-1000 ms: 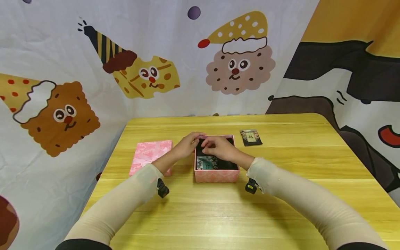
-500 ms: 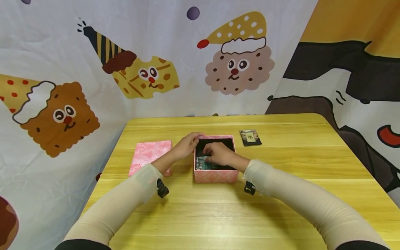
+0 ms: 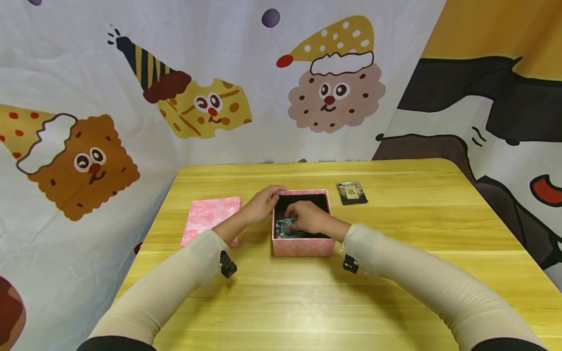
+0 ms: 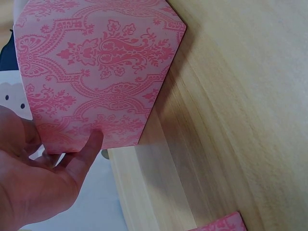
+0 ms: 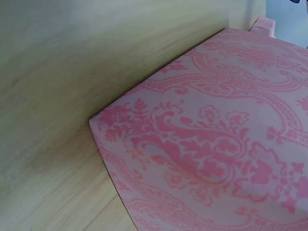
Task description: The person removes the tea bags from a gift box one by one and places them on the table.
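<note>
A pink patterned box (image 3: 303,247) with a black inside stands uncovered on the table. My left hand (image 3: 262,204) grips its far left corner; in the left wrist view the thumb (image 4: 89,151) presses the outer wall, the other fingers partly hidden behind the edge. Inside the box, my right hand (image 3: 309,217) pinches a small teal, dark-printed packet (image 3: 283,226) near the front left; the hand covers part of it. The right wrist view is filled by the box's outer wall (image 5: 207,144), with the right hand out of sight.
Left of the box lies a pink lid (image 3: 210,219) with a ribbon band. A dark packet with a pale label (image 3: 352,192) lies on the wooden table (image 3: 303,302), behind and right of the box. A cartoon-printed cloth (image 3: 263,112) hangs behind.
My right hand has lowered into the box and its fingers have come onto the teal packet, which now sits slightly tilted. The left hand keeps its place at the corner.
</note>
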A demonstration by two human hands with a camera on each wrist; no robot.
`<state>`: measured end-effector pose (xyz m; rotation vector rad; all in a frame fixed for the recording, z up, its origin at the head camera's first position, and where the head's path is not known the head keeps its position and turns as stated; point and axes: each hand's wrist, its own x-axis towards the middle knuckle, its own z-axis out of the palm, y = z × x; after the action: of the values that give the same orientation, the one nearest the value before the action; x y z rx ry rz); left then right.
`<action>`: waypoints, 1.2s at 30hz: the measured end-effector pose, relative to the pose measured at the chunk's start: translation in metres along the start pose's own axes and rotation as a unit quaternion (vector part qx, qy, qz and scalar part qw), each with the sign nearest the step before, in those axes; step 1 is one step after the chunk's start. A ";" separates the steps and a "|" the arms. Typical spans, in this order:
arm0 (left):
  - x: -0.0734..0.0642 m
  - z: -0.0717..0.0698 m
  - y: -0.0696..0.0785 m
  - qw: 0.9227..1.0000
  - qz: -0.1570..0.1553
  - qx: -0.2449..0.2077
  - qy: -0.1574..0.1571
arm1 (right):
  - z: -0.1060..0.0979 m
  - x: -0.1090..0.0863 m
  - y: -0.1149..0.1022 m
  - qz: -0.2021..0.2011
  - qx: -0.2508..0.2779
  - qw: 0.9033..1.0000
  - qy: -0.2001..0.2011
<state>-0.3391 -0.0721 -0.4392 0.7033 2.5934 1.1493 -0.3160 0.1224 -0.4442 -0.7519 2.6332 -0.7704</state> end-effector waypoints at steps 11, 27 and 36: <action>0.000 0.000 0.001 1.000 0.008 0.003 0.002 | 0.001 -0.002 -0.001 -0.026 -0.033 0.999 0.027; -0.002 0.000 0.002 1.000 0.013 0.006 0.006 | 0.002 -0.006 -0.004 -0.068 -0.038 0.997 -0.009; -0.001 0.000 0.001 1.000 0.015 -0.006 -0.001 | 0.000 -0.003 0.001 -0.030 0.015 0.996 -0.084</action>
<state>-0.3380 -0.0722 -0.4383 0.7424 2.5814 1.1717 -0.3143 0.1247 -0.4441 -0.8517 2.4553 -0.7261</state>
